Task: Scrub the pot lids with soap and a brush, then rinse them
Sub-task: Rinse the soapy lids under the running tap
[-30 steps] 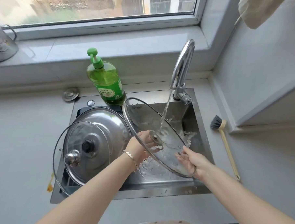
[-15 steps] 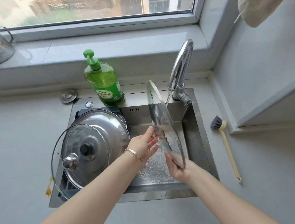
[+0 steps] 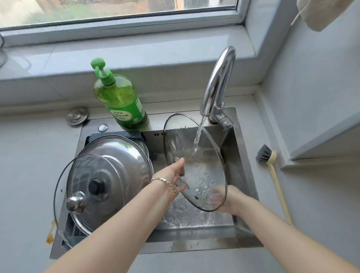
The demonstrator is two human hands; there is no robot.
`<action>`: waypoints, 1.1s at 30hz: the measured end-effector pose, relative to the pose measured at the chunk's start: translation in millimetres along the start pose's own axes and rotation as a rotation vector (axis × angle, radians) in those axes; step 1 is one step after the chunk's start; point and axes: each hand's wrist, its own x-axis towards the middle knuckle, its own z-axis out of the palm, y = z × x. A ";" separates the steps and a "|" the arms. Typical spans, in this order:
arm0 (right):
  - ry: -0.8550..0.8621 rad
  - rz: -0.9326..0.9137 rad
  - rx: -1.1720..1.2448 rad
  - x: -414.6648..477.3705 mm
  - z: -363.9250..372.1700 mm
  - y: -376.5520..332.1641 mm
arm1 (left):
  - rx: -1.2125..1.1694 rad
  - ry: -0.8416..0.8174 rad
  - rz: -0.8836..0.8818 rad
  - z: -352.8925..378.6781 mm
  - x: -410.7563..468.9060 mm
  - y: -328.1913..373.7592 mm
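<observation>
The job looked to be in its rinsing stage. The held glass lid (image 3: 194,163) stood tilted over the right half of the sink (image 3: 244,180), and the stream (image 3: 197,137) from the faucet (image 3: 218,82) struck its face near the middle. No suds showed on it, and the brush (image 3: 273,177) lay unused on the counter at the sink's three o'clock, so I judged its scrubbing finished.

The left hand (image 3: 173,175) grasped the lid at its centre, thumb and fingers closed about the fitting there, which was mostly hidden. The right hand (image 3: 229,197) met the rim at the lid's five o'clock. It was blurred and partly behind the glass, so whether it clasped the rim or lay flat against it could not be told.

At the sink's nine o'clock, a second glass lid (image 3: 70,179) leaned over a domed steel lid (image 3: 120,154) on a dark rack. Neither showed foam, and whether they were already washed or still waiting could not be told.

The sink held only a thin, splashing sheet of water on its floor, with no standing depth to see. The soap bottle (image 3: 121,100), on the rim at eleven o'clock, was mostly full of green liquid.
</observation>
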 end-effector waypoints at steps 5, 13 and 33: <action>0.177 -0.438 0.116 -6.7 -16.1 -89.0 | 0.074 0.094 -0.056 -7.2 13.0 3.7; 0.205 -0.534 0.079 1.8 3.0 -132.4 | 0.060 0.153 -0.073 -0.2 20.5 -0.1; 0.027 -0.786 -0.667 -127.0 15.9 -52.0 | 0.126 -0.001 -0.035 -22.4 -19.8 -26.1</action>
